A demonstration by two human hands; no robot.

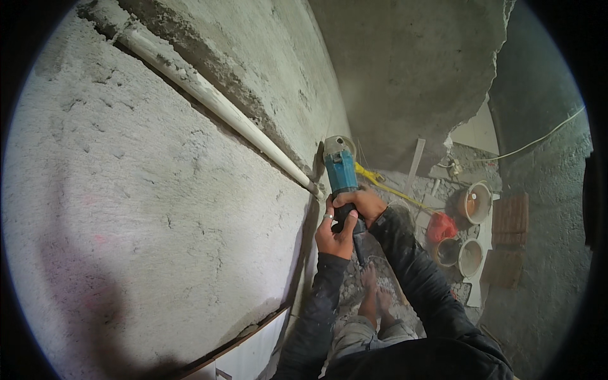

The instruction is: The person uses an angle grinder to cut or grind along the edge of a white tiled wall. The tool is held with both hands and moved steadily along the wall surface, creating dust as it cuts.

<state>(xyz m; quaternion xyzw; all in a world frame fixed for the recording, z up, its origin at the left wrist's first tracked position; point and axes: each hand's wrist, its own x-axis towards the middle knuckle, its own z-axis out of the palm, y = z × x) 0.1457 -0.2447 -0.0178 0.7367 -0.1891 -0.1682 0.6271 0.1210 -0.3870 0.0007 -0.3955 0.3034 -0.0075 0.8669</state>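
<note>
Teal-and-black angle grinder with metal head (pixel 341 172) out ahead of both bare hands, long axis running away from body. Left hand (pixel 334 240) curled round black rear part; right hand (pixel 368 204) wrapped on from right, slightly farther forward. White round pipe (pixel 237 125) slants along rough grey wall (pixel 158 196), lower end just left of grinder (left hand nearer; whether head touches wall, cannot tell).

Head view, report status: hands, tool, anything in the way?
Left hand and right hand both gripping teal grinder. In picture, it sits just right of white pipe's lower end. Rubble around the feet.
</note>
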